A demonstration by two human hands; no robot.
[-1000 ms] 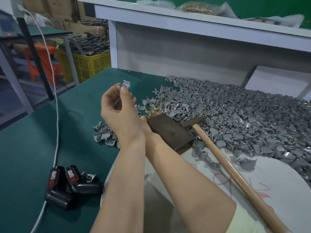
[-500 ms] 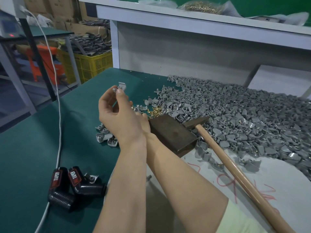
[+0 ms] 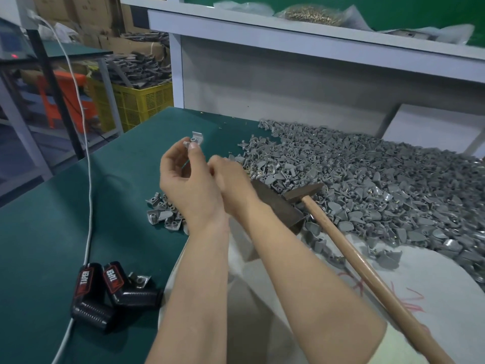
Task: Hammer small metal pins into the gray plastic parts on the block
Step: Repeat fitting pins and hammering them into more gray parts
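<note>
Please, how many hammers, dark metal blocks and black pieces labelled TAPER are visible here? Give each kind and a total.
Wooden-handled hammer: 1
Dark metal block: 1
Black ribbed pieces labelled TAPER: 2
Total: 4

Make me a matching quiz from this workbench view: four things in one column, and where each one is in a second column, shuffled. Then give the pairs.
Things
1. small gray plastic part
2. wooden-handled hammer
3. yellow plastic crate
4. clear bag of brass pins

Places
A. on the white upper shelf
B. lying beside the dark metal block
C. pinched by the left hand
D. in the background, left of the green table

Pairs: 1-C, 2-B, 3-D, 4-A
</note>
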